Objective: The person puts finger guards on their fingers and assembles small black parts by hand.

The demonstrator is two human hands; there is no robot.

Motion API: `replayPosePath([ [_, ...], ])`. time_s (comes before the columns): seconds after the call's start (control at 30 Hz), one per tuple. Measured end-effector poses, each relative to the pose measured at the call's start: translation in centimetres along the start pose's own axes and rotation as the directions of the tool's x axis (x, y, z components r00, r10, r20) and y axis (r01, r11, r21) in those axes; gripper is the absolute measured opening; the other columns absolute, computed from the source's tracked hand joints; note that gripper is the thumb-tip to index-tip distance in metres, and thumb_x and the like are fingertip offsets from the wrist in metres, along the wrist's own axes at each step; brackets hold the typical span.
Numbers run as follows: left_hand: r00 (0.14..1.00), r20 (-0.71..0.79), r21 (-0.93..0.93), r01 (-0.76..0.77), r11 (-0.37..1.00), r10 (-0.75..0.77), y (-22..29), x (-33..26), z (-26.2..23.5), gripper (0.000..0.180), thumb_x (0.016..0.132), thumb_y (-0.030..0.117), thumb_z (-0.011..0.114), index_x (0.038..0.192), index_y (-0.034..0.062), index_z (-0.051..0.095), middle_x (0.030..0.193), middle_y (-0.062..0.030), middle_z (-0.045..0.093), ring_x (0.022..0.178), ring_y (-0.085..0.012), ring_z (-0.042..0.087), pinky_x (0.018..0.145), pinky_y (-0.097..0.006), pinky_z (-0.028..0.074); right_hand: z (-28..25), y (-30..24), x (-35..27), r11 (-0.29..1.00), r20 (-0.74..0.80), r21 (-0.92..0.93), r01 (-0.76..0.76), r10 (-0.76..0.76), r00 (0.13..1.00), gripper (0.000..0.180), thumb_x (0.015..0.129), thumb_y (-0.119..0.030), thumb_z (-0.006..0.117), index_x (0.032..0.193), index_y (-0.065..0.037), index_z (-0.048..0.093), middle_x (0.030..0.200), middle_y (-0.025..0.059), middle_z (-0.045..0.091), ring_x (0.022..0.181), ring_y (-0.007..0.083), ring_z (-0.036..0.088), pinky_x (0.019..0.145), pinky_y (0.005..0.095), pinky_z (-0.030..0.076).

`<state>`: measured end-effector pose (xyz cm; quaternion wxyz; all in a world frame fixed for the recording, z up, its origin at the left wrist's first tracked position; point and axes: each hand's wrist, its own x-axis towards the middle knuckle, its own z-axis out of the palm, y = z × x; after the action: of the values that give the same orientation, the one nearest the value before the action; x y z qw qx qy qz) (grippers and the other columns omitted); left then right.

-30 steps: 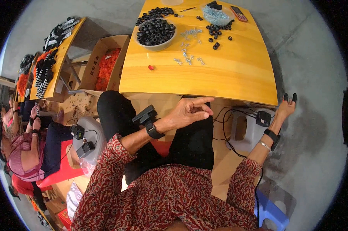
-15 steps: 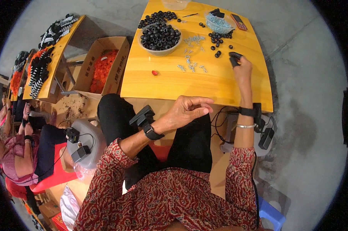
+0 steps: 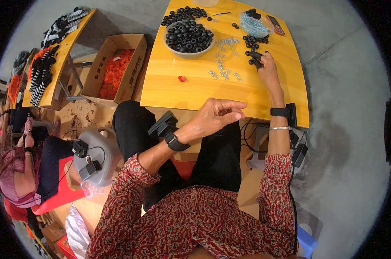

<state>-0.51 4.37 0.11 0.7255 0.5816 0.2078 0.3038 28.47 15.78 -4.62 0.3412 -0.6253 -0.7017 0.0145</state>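
My left hand [image 3: 219,116] hovers over my lap in front of the table edge. Its index finger and thumb point right with a gap between them, and I see nothing held there. My right hand [image 3: 267,69] reaches onto the table's right side, black covers on its thumb and index finger. Those two fingers are spread at a few loose black beads [image 3: 248,53], seemingly touching them. More black beads [image 3: 254,40] lie just beyond. Left of this hand, small silvery pieces [image 3: 221,67] are scattered on the yellow table [image 3: 169,93].
A clear bowl [image 3: 189,55] of black beads stands left of centre, more beads behind it. A tub of pale blue bits [image 3: 255,26] and a calculator [image 3: 275,25] are at the back right. A small red piece [image 3: 181,79] lies in front. Left: a carton [image 3: 137,64], another person's arm [image 3: 29,168].
My right hand has moved forward and left to the loose black beads. My left hand keeps nearly the same pose. The whole view has shifted slightly.
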Motion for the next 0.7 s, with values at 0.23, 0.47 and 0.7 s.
replayPosePath([
  [0.23,0.998,-0.040,-0.008,0.038,0.999,-0.038,-0.8,0.1,-0.2,0.029,0.090,0.010,0.059,0.117,0.0003,0.059,0.096,-0.0068,0.067,0.090,-0.0086,0.061,0.081,-0.022,0.049,-0.9,-0.7,-0.2,0.992,0.048,-0.107,-0.073,0.078,0.996,0.016,0.078,0.005,0.058,0.093,0.001,0.063,0.076,0.0111,0.054,0.066,0.0236,0.052,0.060,0.0319,0.043],
  [0.47,0.995,-0.093,-0.052,0.036,0.998,-0.041,-1.1,0.5,-0.5,0.028,0.089,0.011,0.061,0.113,-0.0023,0.060,0.093,-0.0051,0.067,0.083,-0.0060,0.060,0.074,-0.021,0.049,-2.2,-3.7,-2.2,0.979,-0.046,0.057,-0.194,0.197,0.979,0.019,0.074,0.006,0.062,0.093,0.004,0.059,0.076,0.0132,0.056,0.063,0.0236,0.049,0.060,0.0294,0.042],
  [0.7,0.985,-0.170,-0.216,0.005,0.976,-0.043,-0.3,0.6,-1.5,0.037,0.090,0.011,0.057,0.124,-0.0021,0.051,0.109,-0.0117,0.064,0.095,-0.0132,0.061,0.079,-0.024,0.050,-5.0,-12.8,-6.3,0.770,-0.069,0.625,-0.126,0.216,0.974,0.044,0.081,0.010,0.060,0.123,0.003,0.051,0.094,0.0019,0.058,0.072,0.0062,0.044,0.066,0.0188,0.040],
])
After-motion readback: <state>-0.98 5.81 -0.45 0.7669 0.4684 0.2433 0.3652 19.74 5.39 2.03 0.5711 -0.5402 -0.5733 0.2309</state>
